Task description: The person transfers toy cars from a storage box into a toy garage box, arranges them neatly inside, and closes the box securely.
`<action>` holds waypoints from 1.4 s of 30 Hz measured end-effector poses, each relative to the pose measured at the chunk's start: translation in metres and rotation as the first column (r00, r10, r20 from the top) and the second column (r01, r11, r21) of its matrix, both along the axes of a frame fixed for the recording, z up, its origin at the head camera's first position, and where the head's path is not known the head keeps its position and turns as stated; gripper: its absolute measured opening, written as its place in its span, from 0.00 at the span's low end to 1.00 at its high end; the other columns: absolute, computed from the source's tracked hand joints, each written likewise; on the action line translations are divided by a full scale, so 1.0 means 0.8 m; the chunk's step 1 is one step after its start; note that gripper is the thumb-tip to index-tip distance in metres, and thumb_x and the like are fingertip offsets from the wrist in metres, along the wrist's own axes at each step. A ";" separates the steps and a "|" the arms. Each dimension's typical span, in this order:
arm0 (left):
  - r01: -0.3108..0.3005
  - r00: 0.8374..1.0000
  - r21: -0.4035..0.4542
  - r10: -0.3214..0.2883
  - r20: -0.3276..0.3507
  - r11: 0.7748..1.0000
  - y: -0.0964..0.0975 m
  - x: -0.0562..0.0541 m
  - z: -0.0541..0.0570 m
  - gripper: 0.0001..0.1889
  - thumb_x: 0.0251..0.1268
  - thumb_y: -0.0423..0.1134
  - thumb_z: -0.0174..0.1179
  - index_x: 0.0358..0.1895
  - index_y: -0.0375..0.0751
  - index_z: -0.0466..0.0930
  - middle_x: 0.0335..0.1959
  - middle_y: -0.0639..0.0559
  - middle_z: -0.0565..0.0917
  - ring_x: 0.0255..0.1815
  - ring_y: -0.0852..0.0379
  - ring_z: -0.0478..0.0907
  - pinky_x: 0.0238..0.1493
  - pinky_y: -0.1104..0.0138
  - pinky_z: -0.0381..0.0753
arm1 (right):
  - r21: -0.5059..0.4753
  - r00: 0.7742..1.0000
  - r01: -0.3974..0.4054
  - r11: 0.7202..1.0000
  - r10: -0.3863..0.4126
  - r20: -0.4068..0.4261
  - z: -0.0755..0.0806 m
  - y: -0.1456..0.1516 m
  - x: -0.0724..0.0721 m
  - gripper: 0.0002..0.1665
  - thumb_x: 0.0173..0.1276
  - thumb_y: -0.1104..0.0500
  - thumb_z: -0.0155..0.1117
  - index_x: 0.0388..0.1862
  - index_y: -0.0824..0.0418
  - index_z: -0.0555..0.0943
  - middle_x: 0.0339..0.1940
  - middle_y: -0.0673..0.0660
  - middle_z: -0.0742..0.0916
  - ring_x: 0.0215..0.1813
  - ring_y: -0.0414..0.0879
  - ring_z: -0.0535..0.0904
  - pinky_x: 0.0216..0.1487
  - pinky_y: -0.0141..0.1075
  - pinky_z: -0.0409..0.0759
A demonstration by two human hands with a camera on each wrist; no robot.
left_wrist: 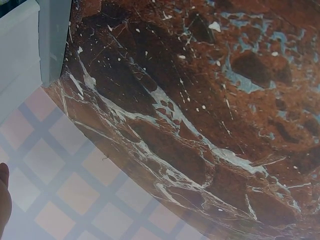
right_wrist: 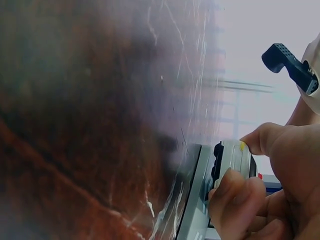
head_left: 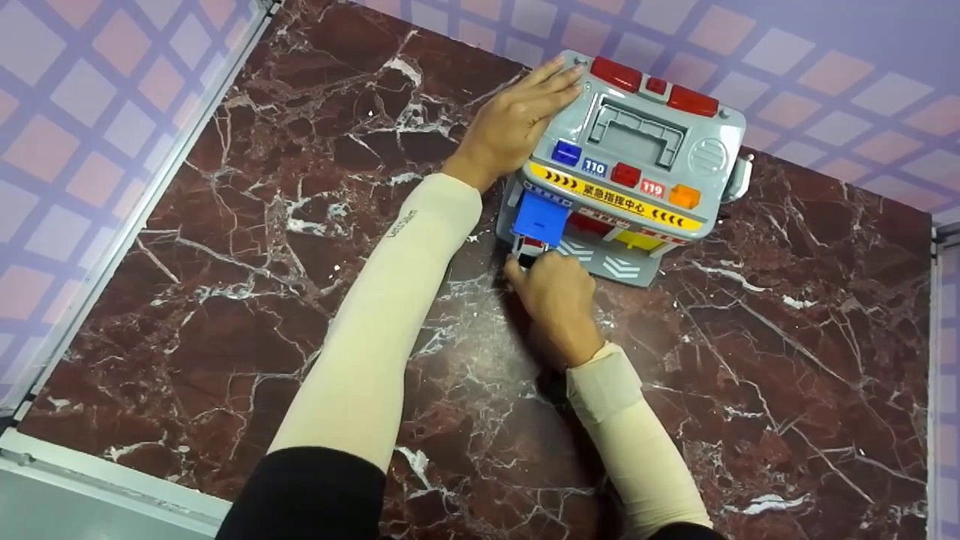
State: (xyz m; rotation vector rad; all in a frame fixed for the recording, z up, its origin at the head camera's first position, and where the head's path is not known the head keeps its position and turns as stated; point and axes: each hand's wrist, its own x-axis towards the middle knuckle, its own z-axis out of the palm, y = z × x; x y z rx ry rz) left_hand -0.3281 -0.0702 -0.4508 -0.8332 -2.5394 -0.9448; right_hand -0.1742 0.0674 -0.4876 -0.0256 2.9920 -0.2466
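A grey toy emergency station [head_left: 634,142] with a yellow label strip and red roof lights stands at the back of the table. My left hand [head_left: 517,120] lies along its upper left edge, fingers extended over the roof corner. In the left wrist view, only part of a finger [left_wrist: 4,200] shows at the left edge. My right hand [head_left: 559,292] pinches a small white toy car [right_wrist: 234,159] with black wheels between thumb and fingers. The car is right at the station's front left bay, under the raised blue door [head_left: 540,217]. Its far end is hidden in the head view.
Beside the blue door are a red door [head_left: 589,223] and a yellow door [head_left: 637,240]. A grey part [head_left: 741,178] sticks out from the station's right side. The dark red marble-patterned table [head_left: 787,337] is bordered by checked panels [head_left: 810,60].
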 end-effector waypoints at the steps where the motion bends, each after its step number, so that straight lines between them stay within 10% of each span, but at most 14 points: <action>1: 0.000 1.000 -0.003 0.000 0.005 1.000 0.000 0.000 0.000 0.19 0.83 0.44 0.42 0.69 0.46 0.71 0.76 0.56 0.65 0.80 0.58 0.54 0.79 0.75 0.45 | 0.003 1.000 -0.002 1.000 0.002 0.005 0.000 0.000 -0.001 0.39 0.69 0.31 0.55 0.14 0.62 0.76 0.23 0.67 0.85 0.26 0.62 0.84 0.24 0.55 0.84; 28: -0.003 1.000 0.000 0.003 0.001 1.000 0.001 0.000 0.000 0.19 0.83 0.44 0.42 0.69 0.46 0.71 0.76 0.56 0.65 0.80 0.58 0.54 0.78 0.76 0.45 | -0.066 0.981 -0.104 0.992 0.092 -0.173 -0.011 0.010 -0.019 0.31 0.66 0.39 0.67 0.20 0.64 0.77 0.21 0.69 0.84 0.26 0.70 0.83 0.23 0.61 0.83; 42: -0.005 0.999 -0.012 0.005 0.035 1.000 0.000 0.000 0.002 0.20 0.83 0.44 0.41 0.70 0.47 0.70 0.76 0.57 0.64 0.81 0.59 0.52 0.79 0.75 0.43 | -0.146 0.995 -0.030 0.989 0.016 -0.095 -0.009 0.010 -0.029 0.30 0.63 0.38 0.69 0.27 0.65 0.80 0.26 0.72 0.85 0.31 0.70 0.84 0.28 0.62 0.83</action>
